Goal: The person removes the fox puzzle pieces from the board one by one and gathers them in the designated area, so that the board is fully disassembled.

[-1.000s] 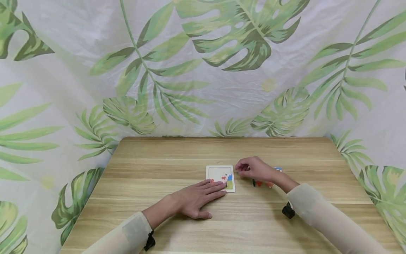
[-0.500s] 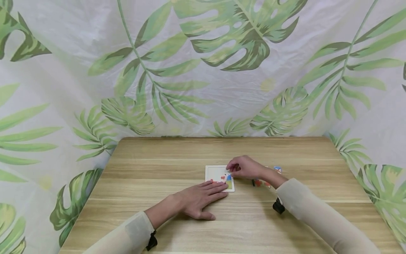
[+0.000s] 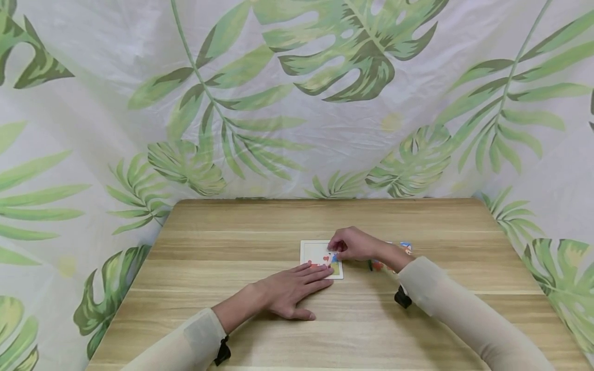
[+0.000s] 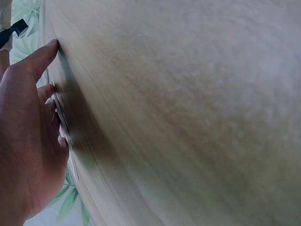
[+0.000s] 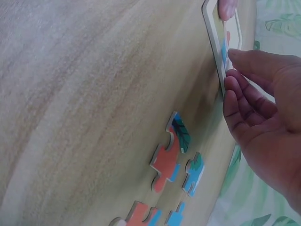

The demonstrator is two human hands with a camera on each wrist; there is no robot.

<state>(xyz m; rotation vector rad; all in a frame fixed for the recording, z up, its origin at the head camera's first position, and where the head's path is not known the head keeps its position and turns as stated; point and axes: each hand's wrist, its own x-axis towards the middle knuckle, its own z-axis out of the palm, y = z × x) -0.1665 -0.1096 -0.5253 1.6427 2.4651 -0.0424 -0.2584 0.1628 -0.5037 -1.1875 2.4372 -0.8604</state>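
Note:
A square white-rimmed puzzle tray (image 3: 315, 251) lies on the table, with some coloured pieces fitted along its near and right parts. My left hand (image 3: 291, 292) rests palm down, its straight fingers spread over the tray's near left part. At the tray's right side, the thumb and fingertips of my right hand (image 3: 356, 244) pinch a small puzzle piece, mostly hidden by the fingers. In the right wrist view, that thumb is right over the blue part of the picture. Loose to the right lie an orange and dark green puzzle piece (image 5: 165, 161) and a blue and green one (image 5: 193, 173).
More loose pieces, among them a blue one (image 3: 406, 247), lie beneath and beyond my right forearm. The wooden table (image 3: 223, 232) ends at a leaf-patterned cloth (image 3: 260, 118) behind it. A black wrist camera (image 3: 402, 297) hangs below the right sleeve.
My right hand has moved left from beside the tray to over its right edge, carrying the puzzle piece, then shifted only slightly. The left hand stays on the tray.

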